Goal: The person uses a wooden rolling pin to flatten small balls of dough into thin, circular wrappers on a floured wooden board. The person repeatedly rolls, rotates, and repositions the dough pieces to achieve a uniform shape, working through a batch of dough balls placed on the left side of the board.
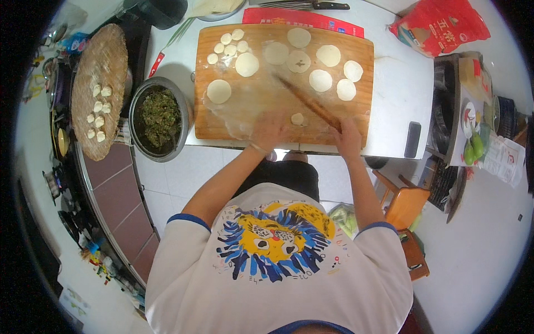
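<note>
My right hand [349, 139] is closed around the near end of a thin wooden rolling pin [307, 102], which slants away to the left over the wooden board [364, 89]. A small flattened piece of dough [297, 119] lies just left of the pin, between my hands. Close to the board's near edge is my left hand [270, 131], its fingers smeared by motion. Rolled round wrappers [320, 80] are spread over the far and right parts of the board. A cluster of small dough discs [230, 50] sits at its far left. White flour dusts the wood.
Left of the board stands a metal bowl [186, 114] of chopped green filling [160, 116]. Beyond it, a round woven tray [97, 61] carries several small dumplings. A red-handled knife [157, 64], a red bag [439, 28] and a dark phone [413, 140] lie on the white table.
</note>
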Motion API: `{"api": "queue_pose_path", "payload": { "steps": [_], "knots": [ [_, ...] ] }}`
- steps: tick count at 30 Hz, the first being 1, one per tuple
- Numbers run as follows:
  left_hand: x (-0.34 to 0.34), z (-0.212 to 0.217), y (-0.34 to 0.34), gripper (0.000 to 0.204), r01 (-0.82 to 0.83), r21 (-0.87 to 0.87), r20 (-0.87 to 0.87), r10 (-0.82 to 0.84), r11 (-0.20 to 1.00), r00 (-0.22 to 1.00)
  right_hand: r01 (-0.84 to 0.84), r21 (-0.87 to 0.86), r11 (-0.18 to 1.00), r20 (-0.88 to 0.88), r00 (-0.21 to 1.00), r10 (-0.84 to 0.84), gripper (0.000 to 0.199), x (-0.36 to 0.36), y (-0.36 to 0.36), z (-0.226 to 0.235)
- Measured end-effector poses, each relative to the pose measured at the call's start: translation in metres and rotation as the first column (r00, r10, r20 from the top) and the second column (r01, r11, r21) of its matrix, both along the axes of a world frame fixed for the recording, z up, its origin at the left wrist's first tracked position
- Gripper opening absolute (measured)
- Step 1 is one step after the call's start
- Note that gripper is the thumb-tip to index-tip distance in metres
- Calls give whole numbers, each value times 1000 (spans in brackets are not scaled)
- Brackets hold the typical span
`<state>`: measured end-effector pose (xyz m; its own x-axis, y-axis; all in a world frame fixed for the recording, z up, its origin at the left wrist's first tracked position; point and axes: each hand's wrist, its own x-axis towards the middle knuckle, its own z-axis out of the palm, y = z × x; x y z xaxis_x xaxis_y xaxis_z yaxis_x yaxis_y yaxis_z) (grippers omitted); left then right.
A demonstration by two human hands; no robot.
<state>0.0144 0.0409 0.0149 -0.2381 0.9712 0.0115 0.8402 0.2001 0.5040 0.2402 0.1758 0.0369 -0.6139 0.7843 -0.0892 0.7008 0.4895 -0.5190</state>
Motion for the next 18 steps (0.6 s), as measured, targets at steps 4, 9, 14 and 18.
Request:
{"api": "queue_pose_path", "payload": {
  "steps": [4, 9, 14, 18],
  "knots": [
    [-26, -15, -29, 68, 7, 62, -198, 6, 998, 980, -322, 150, 935, 138, 943, 303, 39, -7, 2, -12],
    [-34, -37, -15, 73, 5, -60, -200, -16, 998, 980, -288, 291, 912, 167, 954, 248, 52, -52, 21, 1],
    [-31, -10, -59, 74, 150, -103, -119, -162, 983, 980, -392, 236, 889, 313, 897, 312, 59, -27, -14, -6],
    [-42, -18, -35, 75, 56, -101, -110, -67, 993, 992, -282, 298, 912, 233, 948, 217, 62, -52, 1, -13]
  ]
}}
